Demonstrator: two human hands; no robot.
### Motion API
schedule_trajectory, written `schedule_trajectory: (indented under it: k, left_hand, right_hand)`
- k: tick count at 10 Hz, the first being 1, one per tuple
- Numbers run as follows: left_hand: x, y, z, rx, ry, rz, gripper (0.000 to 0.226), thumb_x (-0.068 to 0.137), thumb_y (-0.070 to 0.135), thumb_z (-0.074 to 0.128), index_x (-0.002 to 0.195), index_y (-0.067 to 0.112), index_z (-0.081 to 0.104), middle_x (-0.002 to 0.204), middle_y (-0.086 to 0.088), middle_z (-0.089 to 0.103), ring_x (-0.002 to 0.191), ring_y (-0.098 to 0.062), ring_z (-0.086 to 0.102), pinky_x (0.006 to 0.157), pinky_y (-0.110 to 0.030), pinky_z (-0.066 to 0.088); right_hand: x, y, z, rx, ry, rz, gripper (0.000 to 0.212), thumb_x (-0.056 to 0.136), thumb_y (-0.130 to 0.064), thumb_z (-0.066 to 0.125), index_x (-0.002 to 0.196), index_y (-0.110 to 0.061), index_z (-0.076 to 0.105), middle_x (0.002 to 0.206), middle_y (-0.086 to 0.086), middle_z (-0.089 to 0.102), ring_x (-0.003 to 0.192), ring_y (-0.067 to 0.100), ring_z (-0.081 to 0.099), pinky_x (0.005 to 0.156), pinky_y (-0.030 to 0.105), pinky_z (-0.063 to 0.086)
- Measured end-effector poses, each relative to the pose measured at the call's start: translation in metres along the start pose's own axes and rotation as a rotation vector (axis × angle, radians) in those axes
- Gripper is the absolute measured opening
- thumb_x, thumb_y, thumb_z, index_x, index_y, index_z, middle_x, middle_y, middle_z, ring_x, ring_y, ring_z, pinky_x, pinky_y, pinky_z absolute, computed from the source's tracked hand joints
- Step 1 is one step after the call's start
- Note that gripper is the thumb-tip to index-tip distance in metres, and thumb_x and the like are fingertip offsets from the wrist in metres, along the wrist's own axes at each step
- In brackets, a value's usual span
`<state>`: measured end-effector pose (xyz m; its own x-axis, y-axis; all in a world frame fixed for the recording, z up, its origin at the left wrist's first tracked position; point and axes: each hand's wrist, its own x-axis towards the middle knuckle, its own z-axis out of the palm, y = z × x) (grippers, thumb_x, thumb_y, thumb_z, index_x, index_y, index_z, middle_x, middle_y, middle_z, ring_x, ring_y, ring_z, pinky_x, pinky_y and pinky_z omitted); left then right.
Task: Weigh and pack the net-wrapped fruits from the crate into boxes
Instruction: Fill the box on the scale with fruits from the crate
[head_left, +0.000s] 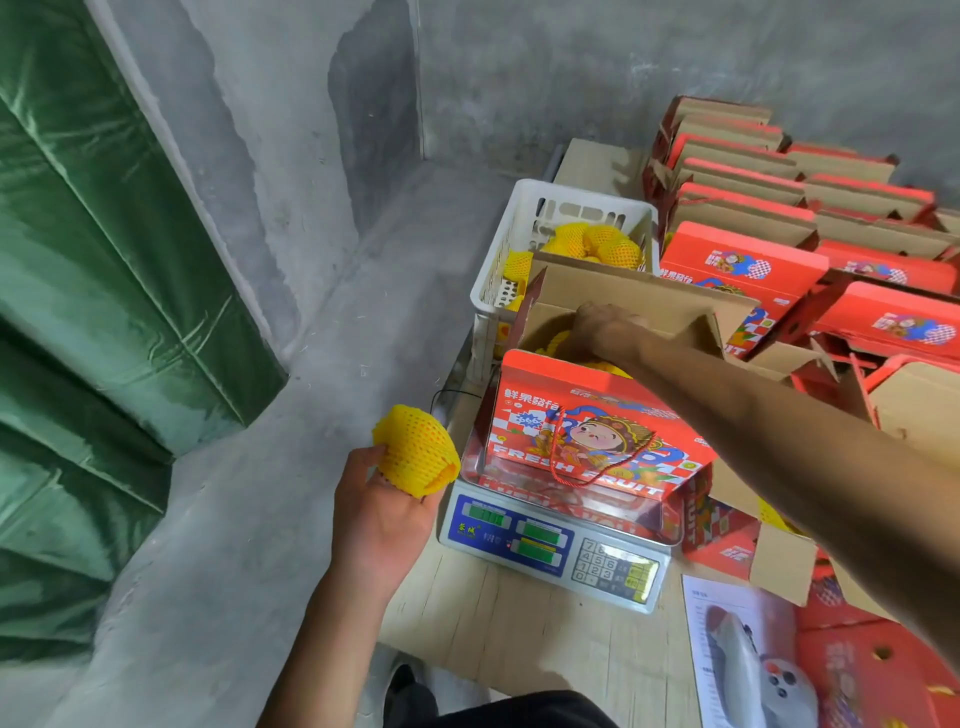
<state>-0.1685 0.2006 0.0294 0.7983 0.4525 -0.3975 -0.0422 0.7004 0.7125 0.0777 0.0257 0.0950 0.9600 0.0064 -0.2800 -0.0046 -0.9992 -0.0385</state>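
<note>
On the worktop (498, 618) stands a digital scale (556, 545), and on its pan sits a red gift box (597, 441) printed "FRESH FRUIT", its brown cardboard lid flaps standing open. The right hand (602, 327) reaches down into this box among yellow net-wrapped fruits (558, 343) that show just under the rim; its fingers are hidden inside, so whether its grip is together or apart on anything cannot be told. The left hand (384, 514) is held out to the left of the scale, over the concrete floor, its grip clamped from below on a single net-wrapped fruit (415, 449) in yellow foam mesh. Behind the box on the scale is a white plastic crate (498, 260) with slotted walls, holding more fruits in yellow netting (597, 241). To the right, rows of further red boxes (743, 265) stand with their flaps open. A printed sheet (727, 654) lies at the near right of the worktop.
</note>
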Motion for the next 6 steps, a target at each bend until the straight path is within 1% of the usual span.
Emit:
schedule_trajectory:
  k: [1, 2, 3, 4, 5, 6]
  left_hand:
    - [0.003, -0.007, -0.002, -0.105, -0.027, -0.063, 0.014, 0.107, 0.005, 0.046, 0.108, 0.011, 0.059, 0.109, -0.017, 0.064, 0.084, -0.025, 0.077, 0.074, -0.042, 0.062]
    - [0.008, -0.014, -0.009, -0.235, -0.118, -0.263, 0.024, 0.104, 0.024, 0.052, 0.118, 0.008, 0.063, 0.121, -0.020, 0.067, 0.099, -0.030, 0.075, 0.080, -0.044, 0.061]
    - [0.006, -0.012, -0.012, -0.303, -0.262, -0.432, 0.062, 0.091, 0.045, 0.072, 0.139, 0.010, 0.056, 0.138, -0.018, 0.063, 0.124, -0.035, 0.064, 0.090, -0.042, 0.060]
    - [0.009, -0.012, -0.008, -0.301, -0.330, -0.442, 0.082, 0.067, 0.050, 0.092, 0.132, 0.009, 0.064, 0.138, -0.017, 0.063, 0.124, -0.034, 0.063, 0.086, -0.042, 0.061]
    - [0.015, -0.012, -0.002, -0.345, -0.343, -0.435, 0.087, 0.067, 0.052, 0.092, 0.133, 0.003, 0.064, 0.137, -0.020, 0.062, 0.126, -0.037, 0.062, 0.091, -0.044, 0.059]
    - [0.023, -0.008, 0.006, -0.382, -0.360, -0.471, 0.089, 0.080, 0.058, 0.080, 0.144, 0.005, 0.048, 0.138, -0.024, 0.061, 0.127, -0.040, 0.061, 0.093, -0.048, 0.058]
  right_hand:
    - [-0.012, 0.000, 0.000, 0.046, 0.019, 0.005, 0.068, 0.077, -0.064, 0.076, 0.127, -0.020, 0.063, 0.128, 0.001, 0.067, 0.120, 0.026, 0.063, 0.092, 0.036, 0.049]
    - [-0.020, 0.004, -0.009, 0.188, 0.002, 0.003, 0.063, 0.071, -0.075, 0.073, 0.097, -0.018, 0.066, 0.098, 0.001, 0.069, 0.096, 0.027, 0.066, 0.082, 0.037, 0.051]
    - [-0.031, 0.013, -0.020, 0.421, 0.008, -0.030, 0.058, 0.072, -0.074, 0.071, 0.072, -0.016, 0.065, 0.069, 0.000, 0.065, 0.071, 0.024, 0.065, 0.067, 0.032, 0.050]
    - [-0.047, 0.024, -0.029, 0.576, 0.047, -0.042, 0.056, 0.074, -0.074, 0.067, 0.066, -0.018, 0.063, 0.047, -0.005, 0.060, 0.058, 0.016, 0.058, 0.054, 0.029, 0.036]
    - [-0.065, 0.026, -0.044, 0.727, 0.091, -0.029, 0.060, 0.064, -0.073, 0.067, 0.068, -0.014, 0.060, 0.040, -0.009, 0.054, 0.055, 0.016, 0.052, 0.055, 0.027, 0.035]
    - [-0.084, 0.020, -0.059, 0.827, 0.179, -0.083, 0.055, 0.055, -0.072, 0.067, 0.074, -0.020, 0.061, 0.059, -0.005, 0.052, 0.055, 0.016, 0.049, 0.057, 0.031, 0.037]
